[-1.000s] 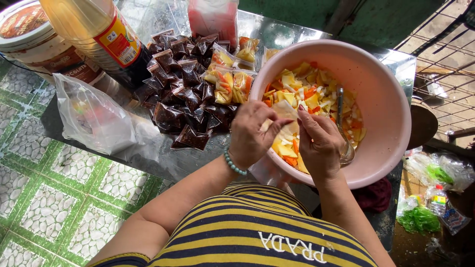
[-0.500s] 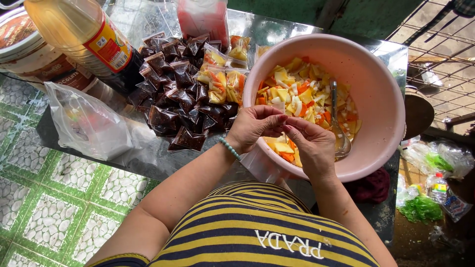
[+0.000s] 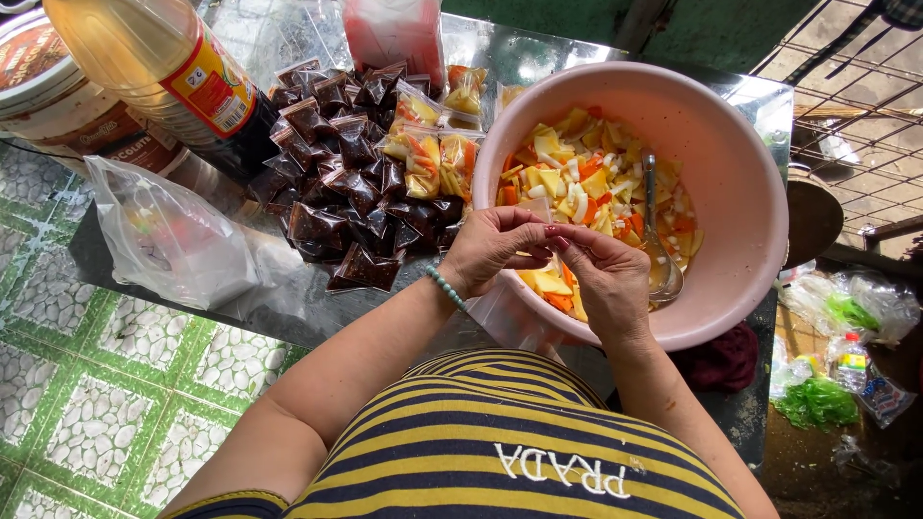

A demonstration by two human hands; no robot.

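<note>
Pink plastic formed the one large bowl (image 3: pixel 740 202), which was filled with cut yellow, orange and white pieces and stood on a foil-covered table (image 3: pixel 538 53). Since the earlier frames the two hands had been drawn back from over the food to the near rim, and had been brought together there. The left hand (image 3: pixel 495 248) and the right hand (image 3: pixel 606 274) were seen with fingertips pinched narrowly against each other; a small clear plastic bag (image 3: pixel 510 317) hung below them at the rim, though whether it was gripped by both could not be told. One bead bracelet (image 3: pixel 445 287) was worn on the left wrist. One metal spoon (image 3: pixel 659 250) was left lying in the bowl, just beside the right hand. To the left, many small dark sauce packets (image 3: pixel 346 183) were heaped, too many to count, with about four filled fruit packets (image 3: pixel 433 144) behind them. One oil bottle (image 3: pixel 163 67) and one loose plastic bag (image 3: pixel 173 240) were also seen.
</note>
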